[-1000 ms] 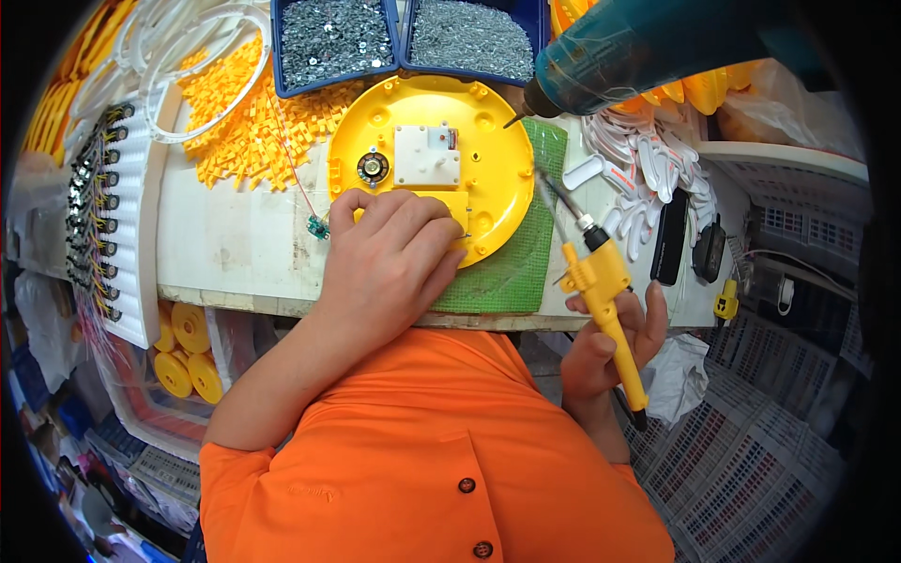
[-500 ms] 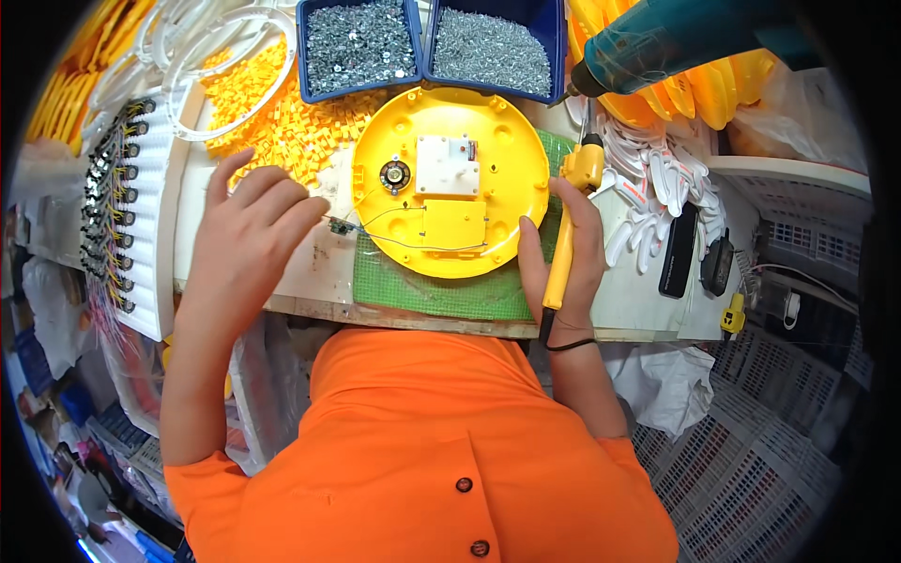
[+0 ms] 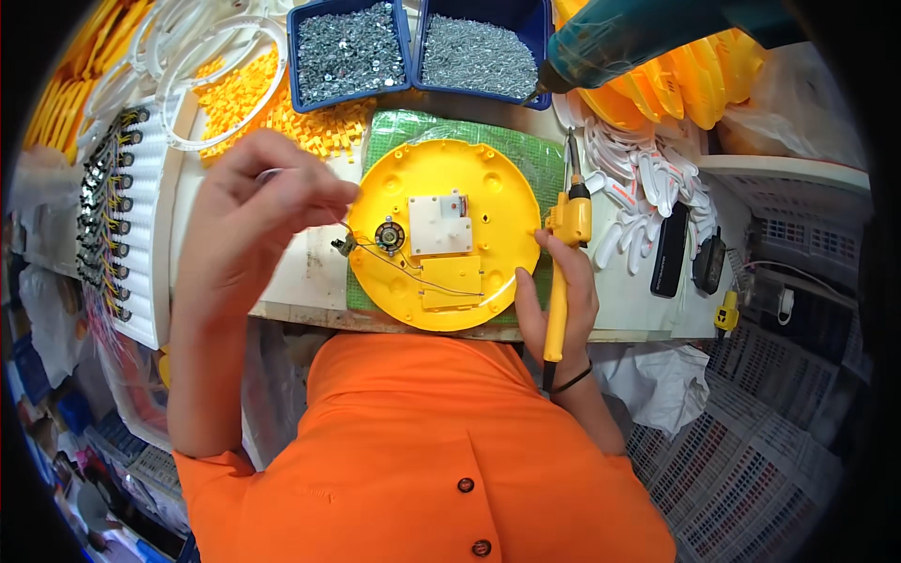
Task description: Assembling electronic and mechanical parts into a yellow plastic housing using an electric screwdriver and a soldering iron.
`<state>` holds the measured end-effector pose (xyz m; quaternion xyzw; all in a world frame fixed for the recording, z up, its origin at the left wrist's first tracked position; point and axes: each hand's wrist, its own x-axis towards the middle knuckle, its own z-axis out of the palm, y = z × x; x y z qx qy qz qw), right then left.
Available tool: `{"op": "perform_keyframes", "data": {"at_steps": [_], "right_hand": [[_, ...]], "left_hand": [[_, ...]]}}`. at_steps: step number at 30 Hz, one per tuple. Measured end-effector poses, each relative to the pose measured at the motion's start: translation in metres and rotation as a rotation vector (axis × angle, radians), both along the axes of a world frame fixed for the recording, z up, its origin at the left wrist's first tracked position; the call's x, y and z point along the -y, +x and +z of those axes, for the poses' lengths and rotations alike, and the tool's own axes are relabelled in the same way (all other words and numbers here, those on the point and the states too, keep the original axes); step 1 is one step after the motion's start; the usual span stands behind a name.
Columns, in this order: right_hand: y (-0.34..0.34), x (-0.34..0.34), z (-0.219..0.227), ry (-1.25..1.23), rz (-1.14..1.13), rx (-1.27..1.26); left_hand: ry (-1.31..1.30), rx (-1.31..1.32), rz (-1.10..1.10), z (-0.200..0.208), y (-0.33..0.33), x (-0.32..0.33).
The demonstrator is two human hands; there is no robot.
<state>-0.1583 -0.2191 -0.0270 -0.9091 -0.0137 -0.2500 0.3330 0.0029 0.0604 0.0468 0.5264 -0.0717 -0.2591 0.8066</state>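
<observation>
On green gridded matting (image 3: 540,155) lies a smooth, round shell (image 3: 511,202). The raised left hand (image 3: 253,202) pinches thin wire (image 3: 342,221); the right hand (image 3: 577,305) holds a soldering iron (image 3: 570,223).

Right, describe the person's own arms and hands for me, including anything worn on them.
The left hand and the right hand show no gloves. Short orange fabric sleeves end near the elbows. A thin black band or cord crosses the right wrist; I cannot tell which it is.

Orange shirt (image 3: 375,441), dark buttons (image 3: 465,485)
</observation>
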Motion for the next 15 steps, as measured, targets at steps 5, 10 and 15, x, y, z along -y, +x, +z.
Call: {"op": "perform_keyframes", "data": {"at_steps": [5,10,15], "right_hand": [[-0.012,0.009,0.006,0.116,0.022,0.057],[-0.012,-0.009,0.025,0.534,0.111,-0.025],[-0.013,-0.017,0.016,0.736,0.135,-0.018]], "left_hand": [[0.493,0.467,-0.306,0.010,-0.030,0.068],[0.619,0.667,-0.440,-0.001,-0.049,0.092],[0.706,0.530,-0.474,0.007,-0.053,0.096]]}}
